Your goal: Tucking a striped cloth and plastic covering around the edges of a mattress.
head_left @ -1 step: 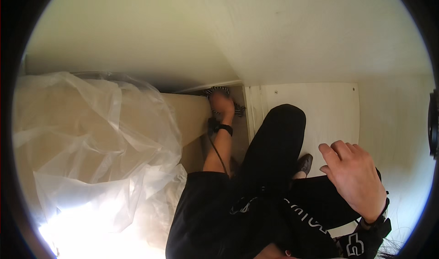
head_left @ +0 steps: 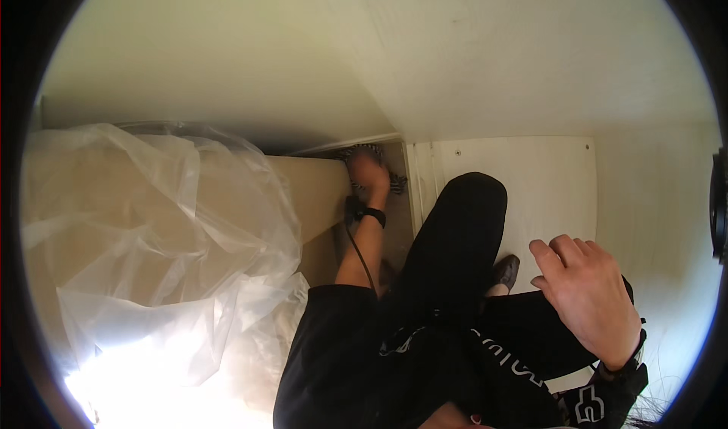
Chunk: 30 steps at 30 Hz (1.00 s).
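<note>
My left hand reaches down into the narrow gap beside the beige padded piece. Its fingers are blurred and partly hidden, bent over a black-and-white striped cloth that shows around them near the floor at the wall. A black band with a cable sits on that wrist. My right hand hangs loosely over my bent right knee, holding nothing, its fingers apart and slightly curled, the thumb off to the side.
Clear plastic sheeting drapes the large beige piece on the left. Pale walls close in ahead and to the right. A white panel with small screws lies low in front of my knees. A dark shoe shows between my legs.
</note>
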Motion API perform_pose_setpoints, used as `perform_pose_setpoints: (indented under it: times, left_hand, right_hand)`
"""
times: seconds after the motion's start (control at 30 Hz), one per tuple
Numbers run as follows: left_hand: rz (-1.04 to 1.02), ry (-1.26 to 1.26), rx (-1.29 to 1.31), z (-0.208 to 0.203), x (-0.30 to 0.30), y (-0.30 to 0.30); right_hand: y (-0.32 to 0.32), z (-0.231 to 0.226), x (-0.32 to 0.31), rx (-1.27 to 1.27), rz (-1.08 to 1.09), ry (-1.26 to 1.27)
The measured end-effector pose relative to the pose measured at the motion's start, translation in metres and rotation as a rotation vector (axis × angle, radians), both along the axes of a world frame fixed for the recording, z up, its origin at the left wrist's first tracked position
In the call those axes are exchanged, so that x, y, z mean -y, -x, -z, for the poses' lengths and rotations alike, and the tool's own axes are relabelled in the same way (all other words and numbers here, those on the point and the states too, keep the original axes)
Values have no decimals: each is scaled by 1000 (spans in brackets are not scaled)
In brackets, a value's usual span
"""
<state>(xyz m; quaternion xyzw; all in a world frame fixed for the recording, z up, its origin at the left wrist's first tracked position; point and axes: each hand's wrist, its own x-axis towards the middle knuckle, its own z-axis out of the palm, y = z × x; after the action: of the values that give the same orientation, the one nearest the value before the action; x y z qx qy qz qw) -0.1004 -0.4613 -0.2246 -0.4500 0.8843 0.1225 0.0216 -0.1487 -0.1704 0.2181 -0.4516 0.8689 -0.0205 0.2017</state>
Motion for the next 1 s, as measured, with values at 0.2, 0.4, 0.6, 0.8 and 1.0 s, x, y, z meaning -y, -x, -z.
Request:
perform_pose_setpoints:
  times: [0.2,0.4,0.6,0.8,1.0]
  left_hand:
    - [361,-91,-51,8,-43,-20]
    - [32,-2,-37,0,-6,-11]
    - [-22,24,135,-19,2,4]
    - [-74,-152,93,-15,25,10]
    - [-84,-177,40,15,11,-6]
  right_hand:
    - [7,3,11,-29,-4,31]
    - [10,4,6,20,-13,71]
    - [8,13,8,88,82,-50]
    - [11,7,8,8,10,13]
    - [6,14,4,-5,-14,21]
